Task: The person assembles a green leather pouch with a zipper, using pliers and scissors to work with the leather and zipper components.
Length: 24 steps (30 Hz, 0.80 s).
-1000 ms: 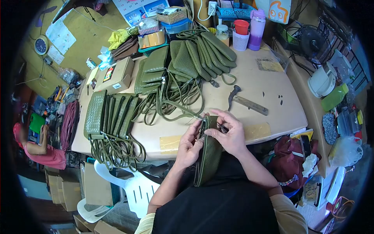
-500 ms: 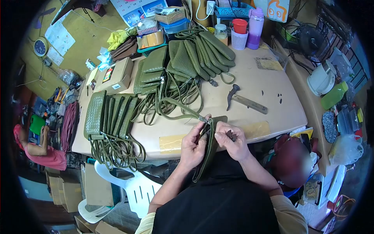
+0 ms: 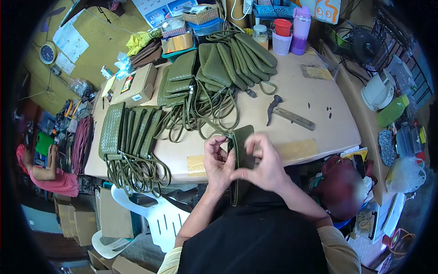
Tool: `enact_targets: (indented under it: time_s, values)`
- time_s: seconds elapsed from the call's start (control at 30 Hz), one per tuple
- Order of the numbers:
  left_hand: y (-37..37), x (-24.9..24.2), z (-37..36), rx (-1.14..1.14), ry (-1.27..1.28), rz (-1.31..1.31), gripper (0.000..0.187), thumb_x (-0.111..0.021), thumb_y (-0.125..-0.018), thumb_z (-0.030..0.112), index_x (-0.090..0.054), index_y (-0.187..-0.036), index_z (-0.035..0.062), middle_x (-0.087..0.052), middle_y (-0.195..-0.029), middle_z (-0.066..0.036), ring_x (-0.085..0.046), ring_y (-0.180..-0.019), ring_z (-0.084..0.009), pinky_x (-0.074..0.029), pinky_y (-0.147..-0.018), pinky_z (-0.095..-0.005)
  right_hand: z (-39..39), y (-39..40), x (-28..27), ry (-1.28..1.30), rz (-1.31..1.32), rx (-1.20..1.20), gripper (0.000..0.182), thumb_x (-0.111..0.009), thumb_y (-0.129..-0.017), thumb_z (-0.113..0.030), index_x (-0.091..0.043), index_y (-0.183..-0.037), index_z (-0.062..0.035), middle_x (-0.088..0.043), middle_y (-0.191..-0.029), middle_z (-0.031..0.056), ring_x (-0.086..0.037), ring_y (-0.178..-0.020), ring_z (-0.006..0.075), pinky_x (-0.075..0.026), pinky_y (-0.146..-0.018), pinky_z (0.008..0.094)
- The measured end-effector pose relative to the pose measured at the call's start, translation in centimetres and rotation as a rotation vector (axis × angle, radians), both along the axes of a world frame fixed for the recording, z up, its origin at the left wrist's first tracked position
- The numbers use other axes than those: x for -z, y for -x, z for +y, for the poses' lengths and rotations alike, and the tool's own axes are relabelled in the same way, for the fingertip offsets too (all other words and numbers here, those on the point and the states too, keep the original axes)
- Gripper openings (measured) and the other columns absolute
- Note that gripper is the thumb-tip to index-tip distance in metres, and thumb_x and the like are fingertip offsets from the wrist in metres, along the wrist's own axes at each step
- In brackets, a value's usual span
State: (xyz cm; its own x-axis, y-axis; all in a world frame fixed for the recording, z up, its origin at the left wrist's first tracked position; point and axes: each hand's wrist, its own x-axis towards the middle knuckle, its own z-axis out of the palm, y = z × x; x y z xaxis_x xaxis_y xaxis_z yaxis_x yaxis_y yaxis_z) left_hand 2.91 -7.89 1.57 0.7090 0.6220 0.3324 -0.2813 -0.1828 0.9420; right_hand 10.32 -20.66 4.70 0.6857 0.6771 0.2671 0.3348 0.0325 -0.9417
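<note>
A dark green woven pouch (image 3: 245, 137) stands on edge between my hands at the table's front edge, its strap running back toward the pile. My left hand (image 3: 218, 160) grips its near side just below the zipper end, thumb against the pouch. My right hand (image 3: 267, 164) is in front of the pouch's right face, slightly blurred, with thumb and forefinger spread apart; its palm is hidden. Behind them, a hammer (image 3: 294, 118) with a wooden handle lies on the table. More green pouches (image 3: 112, 132) with looped straps are lined up to the left.
A larger heap of green pouches (image 3: 214, 66) fills the back middle of the table (image 3: 328, 137). Beside it are a cardboard box (image 3: 141, 86) and a purple bottle (image 3: 300, 32). A white plastic chair (image 3: 164, 223) stands at the left front; a person (image 3: 52, 176) is further left.
My right hand has come off the pouch's upper edge and spread its fingers; the dark brown piece in it no longer shows. The pouch has turned to show more of its right face.
</note>
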Motion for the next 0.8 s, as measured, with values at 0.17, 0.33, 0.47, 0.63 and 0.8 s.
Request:
enact_targets:
  time_s: [0.17,0.33,0.47,0.63,0.8]
  values:
    - [0.3,-0.2,-0.1,0.019,-0.109,0.018,0.04,-0.06,-0.084,-0.011,-0.044,-0.117,0.004,-0.057,-0.116,-0.008,-0.045,-0.07,-0.0035,-0.036,-0.06,-0.0174,0.9,-2.1,0.8,0.07,-0.235,0.164,0.056,-0.083,-0.065,-0.023,-0.055,-0.11,-0.0053,-0.057,-0.104,0.0108,-0.062,-0.095,0.027,-0.051,-0.08,0.0376]
    - [1.2,-0.9,1.1,0.062,-0.257,0.163,0.031,-0.056,-0.088,-0.008,-0.042,-0.114,0.0024,-0.059,-0.108,-0.009,-0.06,-0.09,-0.011,-0.044,-0.07,-0.0209,-0.4,-3.0,0.7,0.072,-0.385,0.125,0.031,-0.06,-0.072,0.013,-0.067,-0.099,-0.0002,-0.065,-0.108,0.0132,-0.065,-0.098,0.0267,-0.052,-0.082,0.0327]
    - [2.1,-3.5,2.3,0.166,-0.331,0.316,0.03,-0.055,-0.088,-0.009,-0.042,-0.112,0.0022,-0.059,-0.099,-0.008,-0.059,-0.09,-0.0127,-0.045,-0.074,-0.0229,-0.9,-3.3,1.3,0.099,-0.357,-0.02,0.032,-0.059,-0.072,0.014,-0.066,-0.1,0.0008,-0.067,-0.103,0.0135,-0.065,-0.099,0.0267,-0.052,-0.082,0.033]
    - [1.8,-2.8,4.4,0.486,-0.042,0.357,0.025,-0.056,-0.088,-0.005,-0.043,-0.108,0.0029,-0.058,-0.093,-0.003,-0.053,-0.085,-0.0086,-0.041,-0.077,-0.0218,-0.6,-3.8,4.4,0.133,0.077,-0.19,0.017,-0.059,-0.084,0.003,-0.066,-0.099,-0.0002,-0.067,-0.09,0.0061,-0.062,-0.079,0.0144,-0.048,-0.076,0.0266]
    - [0.4,1.8,5.8,0.737,0.481,0.169,0.02,-0.066,-0.088,0.008,-0.056,-0.104,0.002,-0.057,-0.097,0.001,-0.055,-0.09,-0.0095,-0.042,-0.081,-0.023,-0.2,-3.8,6.3,0.015,0.534,-0.271,0.011,-0.064,-0.088,-0.007,-0.067,-0.095,0.0005,-0.066,-0.085,0.0015,-0.056,-0.078,0.0091,-0.046,-0.074,0.0256]
